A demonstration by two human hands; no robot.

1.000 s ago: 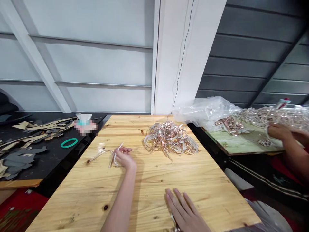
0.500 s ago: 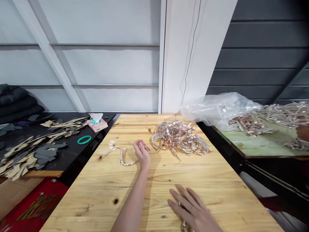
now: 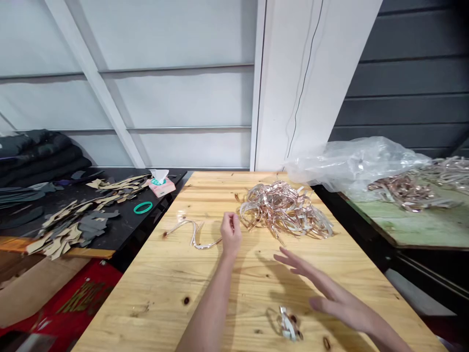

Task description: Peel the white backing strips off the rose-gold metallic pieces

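The tangled pile of shiny strips (image 3: 284, 210) lies at about two o'clock from my left hand (image 3: 230, 234) and eleven o'clock from my right (image 3: 328, 291), its right side near the edge of the wooden table (image 3: 252, 266). Its strips overlap so much that I can't follow single ones. My left fingers are curled in, their tips hidden; I can't tell whether they pinch anything. A curved strip (image 3: 203, 246) lies at nine o'clock, its end meeting that hand's outline; whether they touch is unclear. My right hand is spread, thumb apart, above the wood, with a small looped bundle (image 3: 289, 325) at eight o'clock. There's room to move between my forearms. The table's near edge is cut off. Beyond its right edge, a plastic bag (image 3: 359, 164) and a green tabletop (image 3: 406, 227) sit toward one o'clock.
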